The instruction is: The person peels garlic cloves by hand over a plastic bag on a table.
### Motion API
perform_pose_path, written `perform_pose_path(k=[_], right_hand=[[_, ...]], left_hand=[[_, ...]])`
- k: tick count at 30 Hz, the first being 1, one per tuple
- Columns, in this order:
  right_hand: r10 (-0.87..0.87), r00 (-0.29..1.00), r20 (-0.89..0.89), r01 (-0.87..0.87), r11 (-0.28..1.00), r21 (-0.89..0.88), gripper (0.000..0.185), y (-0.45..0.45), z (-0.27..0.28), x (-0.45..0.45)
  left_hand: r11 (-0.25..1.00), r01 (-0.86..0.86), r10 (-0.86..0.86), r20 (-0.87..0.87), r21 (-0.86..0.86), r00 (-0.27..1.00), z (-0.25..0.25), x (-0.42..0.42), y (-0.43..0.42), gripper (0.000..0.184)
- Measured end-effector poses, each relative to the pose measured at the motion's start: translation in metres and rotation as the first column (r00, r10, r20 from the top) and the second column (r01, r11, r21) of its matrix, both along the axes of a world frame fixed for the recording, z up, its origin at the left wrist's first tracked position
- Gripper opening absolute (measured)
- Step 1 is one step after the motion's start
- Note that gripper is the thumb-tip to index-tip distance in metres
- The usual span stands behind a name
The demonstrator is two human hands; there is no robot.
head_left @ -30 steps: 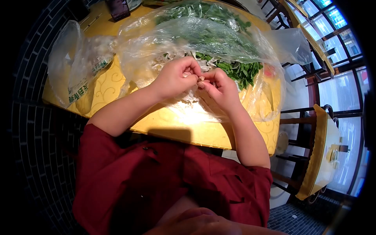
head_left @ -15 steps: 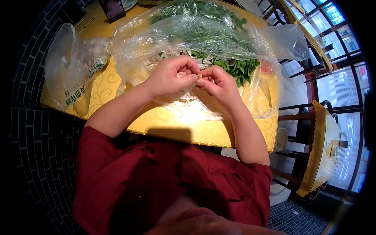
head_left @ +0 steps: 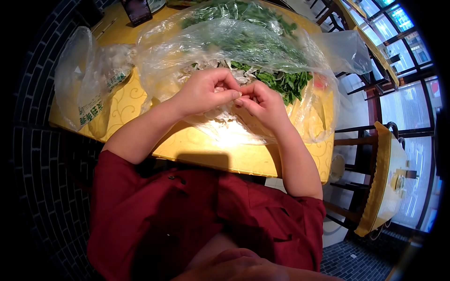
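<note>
My left hand [head_left: 208,92] and my right hand [head_left: 264,103] meet fingertip to fingertip over the table. Both are closed in a pinch around a small pale piece [head_left: 240,94], mostly covered by the fingers; it may be a garlic clove. Below and behind them, thin whitish papery scraps [head_left: 227,117] lie on a clear plastic sheet or bag [head_left: 159,61]. Just past my right hand is a heap of green leaves [head_left: 283,84], and more greens [head_left: 243,40] lie under the plastic farther back.
On the left stands a clear plastic bag with green print [head_left: 75,89], holding whitish contents. A dark phone-like device [head_left: 137,11] is propped at the back of the yellow-covered table [head_left: 197,152]. To the right are chairs and another table [head_left: 382,187].
My fingertips have drawn closer together, and the small pale piece shows less between them. The view has shifted very slightly; other things stay put.
</note>
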State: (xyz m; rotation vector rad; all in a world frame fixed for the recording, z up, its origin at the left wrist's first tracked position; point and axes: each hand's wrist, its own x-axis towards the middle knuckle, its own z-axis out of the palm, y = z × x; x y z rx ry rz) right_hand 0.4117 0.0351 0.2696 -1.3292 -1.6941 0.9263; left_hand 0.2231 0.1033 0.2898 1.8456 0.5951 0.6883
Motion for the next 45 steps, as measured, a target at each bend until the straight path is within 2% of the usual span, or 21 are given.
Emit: perform_pose_path(k=[2,5,7,10,14,16,19,22,25,28,31,38,45], right_hand=[[0.002,1.000,0.004,-0.002,1.000,0.004,0.018,0.000,0.000,-0.001],[-0.002,1.000,0.030,0.002,1.000,0.020,0.018,-0.002,0.003,-0.003],[-0.012,0.997,0.078,0.010,1.000,0.020,0.018,-0.005,0.007,-0.004],[-0.034,0.999,0.036,0.034,0.999,0.005,0.023,-0.004,0.003,-0.005],[-0.041,0.997,0.066,0.041,0.999,0.005,0.023,-0.004,0.006,-0.006],[-0.048,0.996,0.075,0.048,0.999,0.000,0.023,-0.005,0.008,-0.007],[-0.060,0.995,-0.076,0.055,0.997,-0.059,0.018,-0.006,0.011,-0.009],[-0.061,0.995,-0.076,0.061,0.998,0.005,0.020,-0.002,0.007,-0.007],[-0.073,0.995,-0.065,0.073,0.997,-0.014,0.019,-0.002,0.008,-0.007],[-0.109,0.981,-0.162,0.116,0.993,0.031,0.024,-0.001,0.003,-0.007],[-0.150,0.989,-0.018,0.151,0.983,0.102,0.024,-0.003,0.015,-0.006],[-0.141,0.990,0.004,0.138,0.980,0.145,0.023,-0.001,0.013,-0.003],[-0.124,0.991,0.058,0.115,0.985,0.132,0.023,-0.002,0.015,-0.003]], left_hand=[[0.999,0.005,-0.005,-0.004,-0.039,1.000,0.000,0.000,0.000,0.008],[0.997,0.019,-0.017,-0.021,0.070,1.000,0.000,-0.002,0.001,0.009],[0.997,0.003,-0.001,-0.020,0.076,1.000,-0.001,-0.001,-0.001,0.009],[0.993,-0.034,0.038,-0.035,0.111,0.999,-0.003,0.002,-0.005,0.008],[0.975,-0.090,0.103,-0.059,0.201,0.993,-0.006,0.004,-0.007,0.008],[0.978,-0.105,0.115,-0.042,0.179,0.993,-0.005,0.004,-0.008,0.008],[0.985,-0.120,0.126,-0.037,0.120,0.991,-0.001,0.004,-0.009,0.010],[0.987,-0.126,0.132,-0.050,0.099,0.990,0.003,0.003,-0.007,0.011],[0.986,-0.145,0.149,-0.044,0.083,0.988,0.002,0.002,-0.005,0.012],[0.987,-0.134,0.135,-0.004,0.088,0.991,0.001,0.002,-0.002,0.011],[0.991,-0.124,0.123,0.029,0.055,0.992,-0.002,0.003,-0.001,0.011],[0.987,-0.131,0.131,0.014,0.090,0.991,0.003,0.002,-0.001,0.011],[0.864,-0.114,0.120,0.020,0.491,0.993,0.004,-0.001,0.001,0.009]])
